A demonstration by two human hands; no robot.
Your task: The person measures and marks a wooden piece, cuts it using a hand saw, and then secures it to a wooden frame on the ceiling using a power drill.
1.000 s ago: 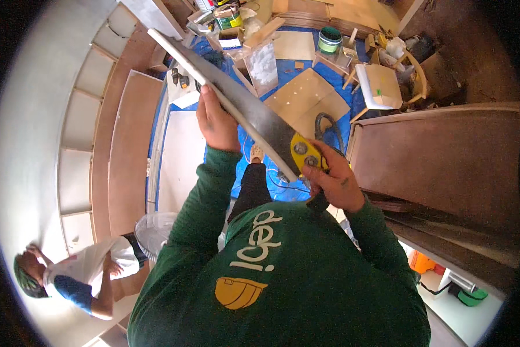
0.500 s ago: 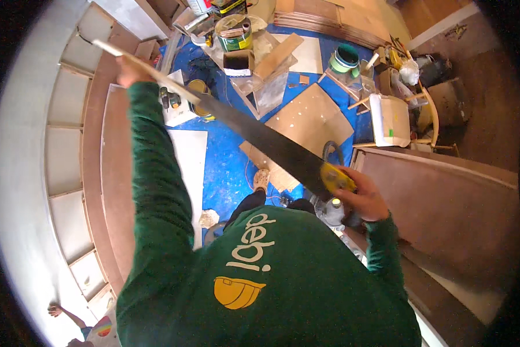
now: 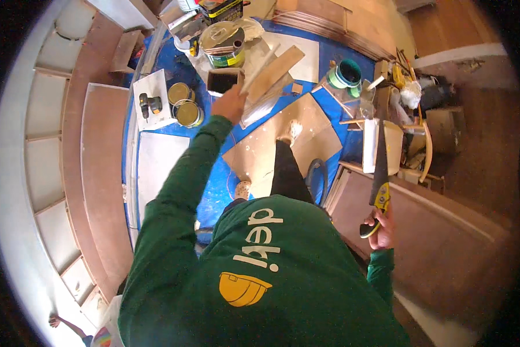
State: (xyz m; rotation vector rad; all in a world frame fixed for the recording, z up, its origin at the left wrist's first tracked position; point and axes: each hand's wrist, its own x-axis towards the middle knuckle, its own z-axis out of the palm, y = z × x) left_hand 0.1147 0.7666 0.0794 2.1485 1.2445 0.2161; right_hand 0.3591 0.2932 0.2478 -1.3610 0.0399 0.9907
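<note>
My right hand (image 3: 381,232) is closed round the yellow and black handle of a handsaw (image 3: 381,168). Its dark blade points away from me, over the cardboard at the right. With my left arm stretched forward, my left hand (image 3: 229,105) grips the near end of a thin pale wooden strip (image 3: 263,66). The strip slants up to the right beside a wider brown board (image 3: 283,66). Just beyond that hand is an open box (image 3: 224,81). My left fingers are partly hidden from above.
Blue sheeting (image 3: 213,185) covers the floor, with a cardboard sheet (image 3: 263,150) under my foot. A drill (image 3: 150,106) and round tins (image 3: 187,113) lie at left, buckets (image 3: 222,43) farther off. Brown panels (image 3: 422,220) stand right. Another person's hand (image 3: 54,321) touches the left wall.
My left hand has swung right with the strip, toward the boards. The saw has moved right, apart from the strip, its blade now pointing away from me. One foot has stepped forward.
</note>
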